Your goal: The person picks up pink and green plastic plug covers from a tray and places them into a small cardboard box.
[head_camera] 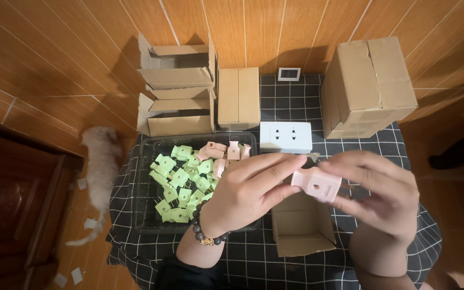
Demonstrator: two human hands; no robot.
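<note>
Nearest us, our left hand, with a dark bead bracelet at the wrist, and our right hand meet over the table's black-and-white checked cloth, both sets of fingers closed lightly on 1 small pink plastic socket adapter held above the open brown cardboard carton. To do this well, we judge we should keep the grip on the adapter's edges, thumbs clear of its face, and hold it level over the carton. The black plastic tray of green and pink pieces lies just left; a white socket block sits behind.
</note>
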